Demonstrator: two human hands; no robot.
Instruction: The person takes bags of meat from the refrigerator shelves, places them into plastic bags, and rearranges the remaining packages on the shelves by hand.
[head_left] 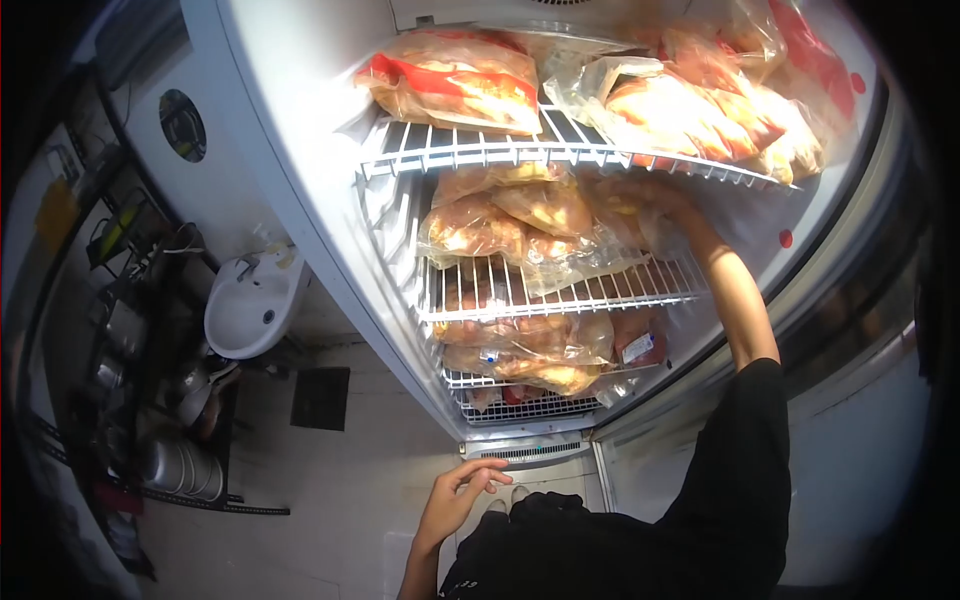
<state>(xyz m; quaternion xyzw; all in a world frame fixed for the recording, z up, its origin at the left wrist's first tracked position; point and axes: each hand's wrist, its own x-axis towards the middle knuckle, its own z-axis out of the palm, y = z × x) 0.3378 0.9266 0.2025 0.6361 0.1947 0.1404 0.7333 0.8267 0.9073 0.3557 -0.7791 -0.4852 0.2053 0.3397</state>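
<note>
My right hand (665, 198) reaches into an upright fridge, onto the second shelf, at the right end of some clear bags of raw chicken (550, 212). Its fingers are in shade among the plastic, so their grip is hidden. Down in front of the fridge my left hand (452, 505) hangs free, fingers loosely stretched and holding nothing. On the top wire shelf (470, 155) lie a bag of meat with a red band (455, 80) and more bagged meat (700, 110) to the right.
Lower shelves hold more bagged meat (540, 365), including a labelled pack (640, 345). The fridge door (840, 400) stands open on the right. At left are a white washbasin (245, 310) and a dark rack with pots (185, 468). A dark square (320, 398) lies on the tiled floor.
</note>
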